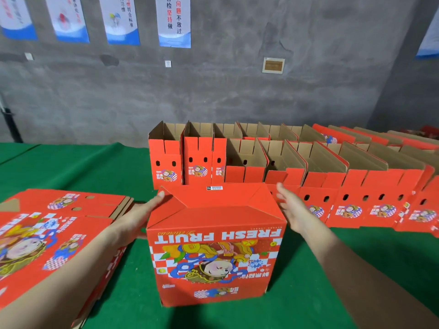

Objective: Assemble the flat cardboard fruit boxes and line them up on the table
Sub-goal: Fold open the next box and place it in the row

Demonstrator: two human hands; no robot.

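A red fruit box (213,252) stands upside down in front of me on the green table (95,167), its folded bottom flaps facing up and "FRESH FRUIT" printed inverted on the near side. My left hand (145,211) lies with straight fingers against the box's upper left corner. Just off the upper right edge, my right hand (291,205) is held flat with fingers extended; I cannot tell if it touches. A stack of flat red boxes (54,229) lies at my left under my forearm.
Two rows of assembled open-topped boxes (285,167) stretch from the table's middle to the far right, behind the one I work on. A grey wall with posters (174,20) rises behind the table. Green cloth shows to the far left and near right.
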